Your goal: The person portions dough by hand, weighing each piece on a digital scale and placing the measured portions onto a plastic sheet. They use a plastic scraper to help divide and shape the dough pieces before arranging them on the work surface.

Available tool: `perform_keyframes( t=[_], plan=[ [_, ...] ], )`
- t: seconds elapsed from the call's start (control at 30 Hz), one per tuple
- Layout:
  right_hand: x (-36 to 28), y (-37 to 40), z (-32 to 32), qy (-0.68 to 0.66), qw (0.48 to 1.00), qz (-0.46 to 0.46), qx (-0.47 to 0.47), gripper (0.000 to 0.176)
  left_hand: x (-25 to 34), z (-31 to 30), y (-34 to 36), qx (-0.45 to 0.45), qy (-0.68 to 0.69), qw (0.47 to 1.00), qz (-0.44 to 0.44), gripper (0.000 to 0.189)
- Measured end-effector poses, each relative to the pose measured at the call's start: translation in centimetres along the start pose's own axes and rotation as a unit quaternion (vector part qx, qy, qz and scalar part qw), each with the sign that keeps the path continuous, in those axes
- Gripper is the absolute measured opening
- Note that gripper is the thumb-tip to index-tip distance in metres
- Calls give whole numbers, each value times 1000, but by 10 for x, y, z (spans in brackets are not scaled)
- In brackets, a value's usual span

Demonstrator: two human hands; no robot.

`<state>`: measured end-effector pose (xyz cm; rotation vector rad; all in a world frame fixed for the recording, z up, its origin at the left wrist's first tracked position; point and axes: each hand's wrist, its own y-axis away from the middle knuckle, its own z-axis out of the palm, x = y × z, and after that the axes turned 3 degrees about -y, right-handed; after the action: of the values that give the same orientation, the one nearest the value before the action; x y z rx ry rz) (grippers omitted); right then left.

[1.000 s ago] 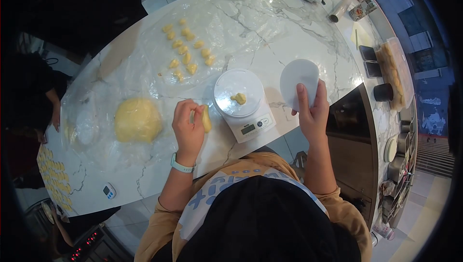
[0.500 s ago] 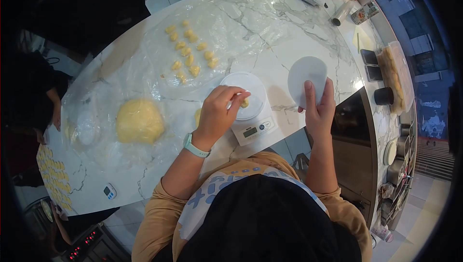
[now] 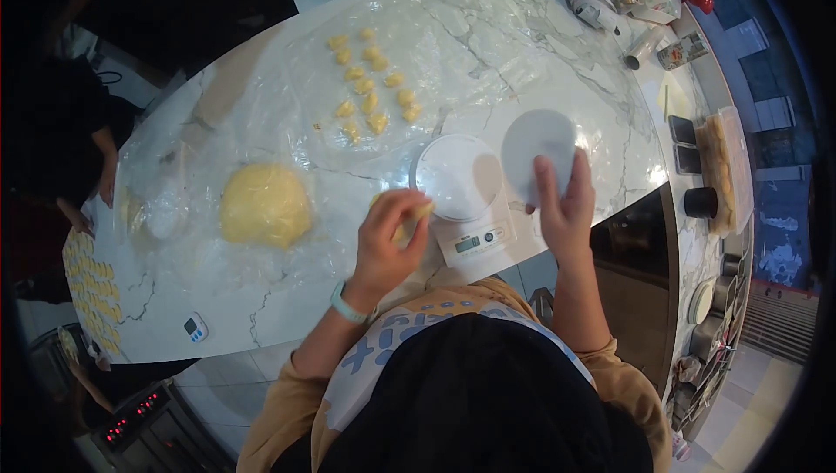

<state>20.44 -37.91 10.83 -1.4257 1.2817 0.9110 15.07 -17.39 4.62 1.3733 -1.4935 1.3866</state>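
Note:
My left hand (image 3: 390, 238) is closed in a pinch on a small piece of yellow dough (image 3: 424, 210), just off the left edge of the kitchen scale's round white plate (image 3: 457, 179). Another yellow dough lump (image 3: 400, 233) shows partly behind that hand. In my right hand (image 3: 568, 203) is a pale, rounded dough scraper (image 3: 535, 146), held under the thumb to the right of the scale (image 3: 475, 243). A large mound of yellow dough (image 3: 264, 206) rests on clear plastic sheeting to the left. Several small dough pieces (image 3: 370, 100) lie beyond the scale.
Many shaped pieces (image 3: 91, 290) cover the table's left end, near another person's hand (image 3: 106, 190). A small timer (image 3: 196, 327) sits by the front edge. Along the right stand a black cup (image 3: 700, 202), two phones (image 3: 685, 144) and a long clear container (image 3: 728, 168).
My left hand has drawn back from over the scale plate, leftward and toward me, with the dough piece. The scraper has shifted left, closer to the plate. The whole view has shifted slightly.

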Motion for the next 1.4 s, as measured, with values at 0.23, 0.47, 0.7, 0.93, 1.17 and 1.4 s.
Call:
perform_keyframes(
  t=[0.23, 0.47, 0.7, 0.93, 1.17, 1.4],
  plan=[
    [9, 36, 48, 167, 928, -43, -332, 22, -40, -29, 77, -96, -243, 960, 98, 20],
    [30, 55, 95, 253, 848, -116, -452, 28, -37, -32, 87, -40, -228, 973, 20, 22],
    [34, 72, 73, 262, 892, -81, -359, 25, -15, -45, 60, 163, 19, 981, -105, 16],
    [13, 27, 28, 84, 992, -7, -89, 23, -6, 7, -10, -66, -99, 992, 45, 20],
    [9, 14, -5, 28, 998, 44, -20, 23, -17, -11, 31, -82, -279, 955, 61, 23],
    [7, 14, -2, -4, 998, 53, -28, 24, -33, -45, 54, -94, -418, 893, 140, 16]
  ],
)
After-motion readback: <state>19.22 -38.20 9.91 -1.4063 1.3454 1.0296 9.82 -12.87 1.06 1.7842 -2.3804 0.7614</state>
